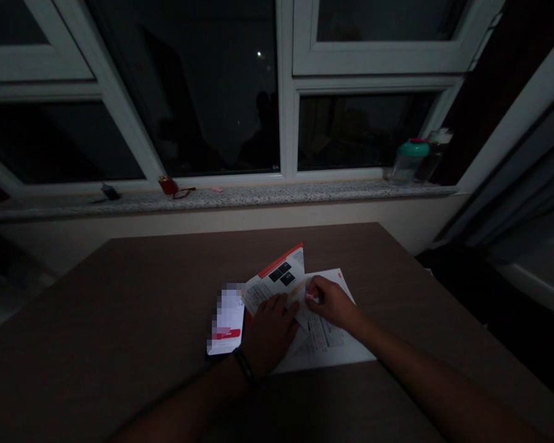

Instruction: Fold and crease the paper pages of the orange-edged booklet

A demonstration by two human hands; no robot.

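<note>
A printed sheet lies on the brown table, with a folded printed page edged in red over its left part. My left hand, with a dark band at the wrist, rests on the folded page, its fingers spread over the paper. Just right of it, my right hand is closed in a pinch around a small pinkish object over the sheet. What that object is cannot be made out. A lit phone lies beside the left wrist, its screen partly blurred.
The brown table stands below a speckled stone windowsill. On the sill are a red item, a small dark item and a clear bottle with a teal lid. A grey curtain hangs at the right.
</note>
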